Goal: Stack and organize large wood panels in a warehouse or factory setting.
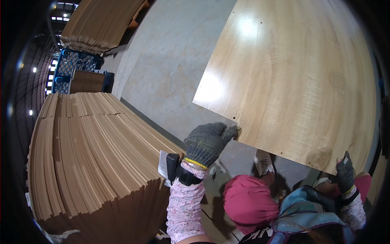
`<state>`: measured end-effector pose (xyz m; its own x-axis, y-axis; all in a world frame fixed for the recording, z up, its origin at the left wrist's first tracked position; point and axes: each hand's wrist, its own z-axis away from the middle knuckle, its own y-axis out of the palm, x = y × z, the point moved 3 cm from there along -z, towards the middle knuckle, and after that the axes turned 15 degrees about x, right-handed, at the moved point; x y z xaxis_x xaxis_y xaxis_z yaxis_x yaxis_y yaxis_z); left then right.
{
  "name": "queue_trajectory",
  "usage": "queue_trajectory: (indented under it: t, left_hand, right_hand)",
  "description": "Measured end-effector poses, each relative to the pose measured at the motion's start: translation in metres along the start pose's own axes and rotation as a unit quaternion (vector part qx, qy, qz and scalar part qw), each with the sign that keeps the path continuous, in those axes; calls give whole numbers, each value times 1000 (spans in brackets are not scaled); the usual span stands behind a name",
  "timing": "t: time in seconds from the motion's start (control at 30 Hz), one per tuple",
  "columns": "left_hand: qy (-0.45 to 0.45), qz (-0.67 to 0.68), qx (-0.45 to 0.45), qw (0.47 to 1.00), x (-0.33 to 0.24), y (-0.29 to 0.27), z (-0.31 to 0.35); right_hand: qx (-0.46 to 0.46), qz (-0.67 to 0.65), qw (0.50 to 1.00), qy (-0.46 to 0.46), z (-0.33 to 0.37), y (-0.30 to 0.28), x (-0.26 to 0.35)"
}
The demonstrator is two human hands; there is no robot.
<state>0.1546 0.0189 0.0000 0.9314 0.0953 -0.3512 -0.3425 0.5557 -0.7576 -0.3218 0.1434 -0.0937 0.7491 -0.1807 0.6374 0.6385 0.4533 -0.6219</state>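
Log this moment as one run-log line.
left hand: gloved, at near edge of wood-grain panel | right hand: gloved, same edge, farther right | grip: unclear | left side: stacked brown boards

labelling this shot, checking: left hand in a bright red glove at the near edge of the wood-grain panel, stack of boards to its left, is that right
Only the colour is wrong: the head view shows the left hand in a grey glove, not bright red. The wood-grain panel and stack of boards are as you say.
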Motion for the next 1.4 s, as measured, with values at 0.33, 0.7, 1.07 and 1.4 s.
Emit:
queue_trajectory:
  t: [0.33, 0.7, 1.07, 1.4]
  left_hand:
    - [31, 73, -85, 993, 7, 14, 3]
    - [-45, 229, -72, 970, 18, 58, 48]
    - [-67, 406, -262, 873, 0, 98, 15]
    - [-105, 358, -177, 911, -15, 93, -7]
  right_hand:
    - [-15, -25, 997, 66, -7, 1, 28]
    - [-95, -36, 991, -91, 3, 1, 27]
    - [-36, -139, 990, 3, -9, 6, 48]
    - [-2, -333, 943, -18, 1, 0, 51]
